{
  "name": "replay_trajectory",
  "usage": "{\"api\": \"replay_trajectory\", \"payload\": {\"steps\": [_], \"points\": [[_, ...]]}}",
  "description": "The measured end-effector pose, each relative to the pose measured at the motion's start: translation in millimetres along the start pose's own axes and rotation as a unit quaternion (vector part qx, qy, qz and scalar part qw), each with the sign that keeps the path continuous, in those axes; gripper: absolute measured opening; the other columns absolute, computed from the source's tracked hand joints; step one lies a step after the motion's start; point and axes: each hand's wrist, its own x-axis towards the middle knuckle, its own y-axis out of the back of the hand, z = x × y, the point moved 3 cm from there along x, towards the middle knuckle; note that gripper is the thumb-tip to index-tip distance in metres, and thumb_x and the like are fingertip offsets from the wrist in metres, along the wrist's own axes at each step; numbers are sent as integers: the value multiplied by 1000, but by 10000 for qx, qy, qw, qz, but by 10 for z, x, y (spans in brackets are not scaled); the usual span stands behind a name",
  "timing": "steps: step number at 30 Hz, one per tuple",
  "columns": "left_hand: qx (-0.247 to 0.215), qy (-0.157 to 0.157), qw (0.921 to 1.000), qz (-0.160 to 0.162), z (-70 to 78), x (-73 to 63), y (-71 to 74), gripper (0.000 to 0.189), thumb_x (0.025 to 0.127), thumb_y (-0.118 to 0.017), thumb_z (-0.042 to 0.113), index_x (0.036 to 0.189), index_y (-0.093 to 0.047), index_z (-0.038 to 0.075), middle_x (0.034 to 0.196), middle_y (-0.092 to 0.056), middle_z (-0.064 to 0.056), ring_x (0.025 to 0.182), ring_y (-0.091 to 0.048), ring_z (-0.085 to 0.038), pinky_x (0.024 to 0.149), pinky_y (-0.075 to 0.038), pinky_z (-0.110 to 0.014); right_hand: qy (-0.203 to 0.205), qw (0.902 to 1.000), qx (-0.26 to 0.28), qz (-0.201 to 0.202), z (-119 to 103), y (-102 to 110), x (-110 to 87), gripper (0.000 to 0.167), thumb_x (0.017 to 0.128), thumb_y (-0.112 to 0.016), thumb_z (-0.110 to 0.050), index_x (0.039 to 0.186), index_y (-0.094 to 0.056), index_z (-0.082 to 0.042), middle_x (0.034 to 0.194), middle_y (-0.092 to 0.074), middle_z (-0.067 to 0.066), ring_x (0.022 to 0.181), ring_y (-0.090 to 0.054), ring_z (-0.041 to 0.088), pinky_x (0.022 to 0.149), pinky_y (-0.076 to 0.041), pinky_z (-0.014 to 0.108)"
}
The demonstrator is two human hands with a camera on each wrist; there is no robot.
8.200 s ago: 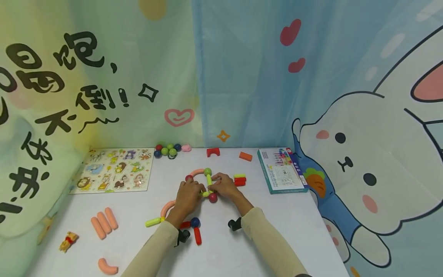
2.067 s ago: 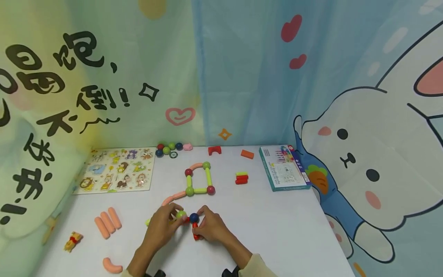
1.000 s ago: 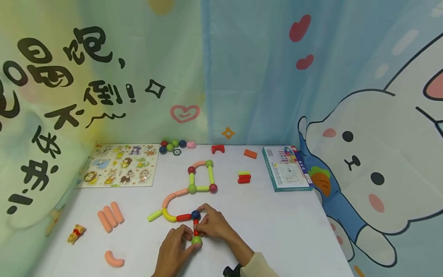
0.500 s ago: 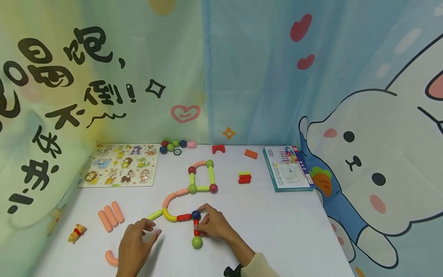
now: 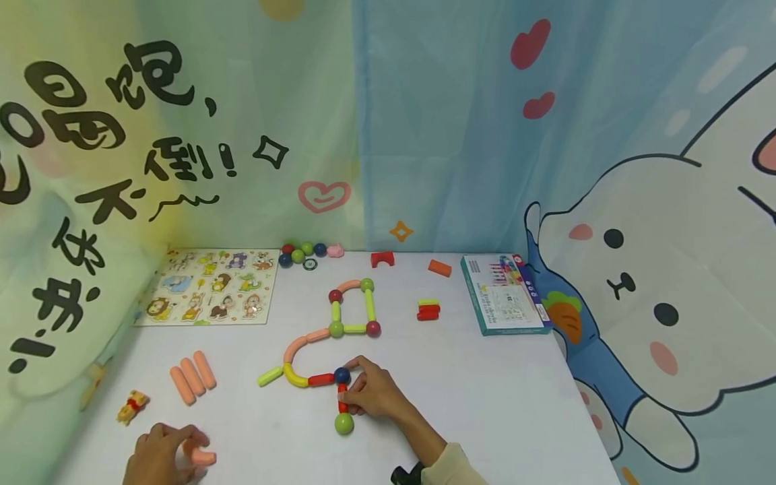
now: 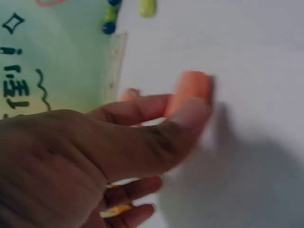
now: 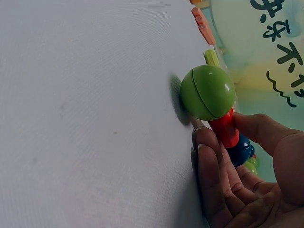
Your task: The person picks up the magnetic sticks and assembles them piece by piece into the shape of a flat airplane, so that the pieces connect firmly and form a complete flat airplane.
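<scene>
On the white surface (image 5: 515, 404), left fingers (image 6: 147, 107) are pinching a peach arc (image 5: 205, 458), lower left, while right fingers (image 7: 209, 166), ideally steady, are gripping a red rod (image 7: 224, 130), lower centre.

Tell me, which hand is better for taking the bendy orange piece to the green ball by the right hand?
Probably the left hand: it pinches the curved piece. The right hand looks busy, holding the red stick that touches that green ball.
</scene>
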Motion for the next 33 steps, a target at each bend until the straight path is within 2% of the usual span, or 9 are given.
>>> {"api": "replay_trajectory", "payload": {"steps": [3,7,13,17,21,24,27,30,33], "points": [[-177,-267,9994,146,4,29,-59,28,76,-96,20,92,-73,22,91,-59,-5,86,-50,-24,69,-43,-39,1,10000,2,-2,-6,3,-7,52,89,-86,-15,134,-60,-16,77,-72,2,61,-70,15,58,-57,25],[-225,-494,9985,109,174,86,-113,24,78,-95,26,88,-74,22,86,-58,0,83,-47,-19,70,-41,-35,-54,9999,30,-82,-15,14,1,52,89,-86,-15,133,-60,-16,78,-72,2,61,-70,16,58,-57,26],[-692,-762,9940,371,731,134,-252,23,75,-95,27,83,-73,24,84,-54,2,78,-46,-12,70,-41,-29,-176,9996,-103,-207,-33,55,46,50,89,-87,-15,131,-60,-17,77,-73,1,62,-72,19,59,-58,26],[-1417,-1207,9806,608,1135,172,-428,24,76,-95,20,82,-73,28,84,-52,6,78,-45,-6,72,-42,-25,-212,9994,-196,-176,-47,83,68,50,88,-87,-16,131,-61,-17,76,-73,1,62,-72,19,58,-58,27],[-1493,-1629,9710,913,1408,215,-596,26,73,-97,21,80,-75,33,84,-52,9,81,-44,-5,74,-41,-25,-101,9997,-193,-112,-44,84,75,50,88,-87,-15,131,-62,-16,76,-73,1,62,-72,19,58,-58,28],[-1221,-1781,9695,1159,1496,224,-674,27,69,-99,22,79,-77,33,87,-52,9,85,-43,-8,75,-40,-28,68,9994,-347,44,-30,79,58,50,88,-88,-17,132,-62,-15,77,-72,-1,63,-69,16,59,-56,27],[-1125,-1805,9700,1180,1519,223,-707,29,67,-101,22,81,-79,34,90,-52,9,87,-43,-9,77,-40,-29,404,9954,-717,483,-40,91,8,50,87,-89,-19,130,-65,-15,79,-70,-4,65,-63,10,62,-51,24],[-1319,-1693,9713,1024,1507,238,-678,28,69,-100,21,84,-80,36,91,-53,10,89,-43,-9,77,-41,-28,811,9864,-1044,974,-93,105,-81,44,85,-90,-19,123,-69,-15,83,-68,-3,67,-57,6,63,-47,23],[-1618,-1602,9677,1078,1488,283,-576,29,73,-98,19,88,-80,36,92,-58,13,88,-47,-7,78,-44,-27,1177,9790,-1317,1018,-173,76,-200,35,84,-92,-22,113,-74,-16,84,-68,-3,68,-53,3,63,-45,21]]}}
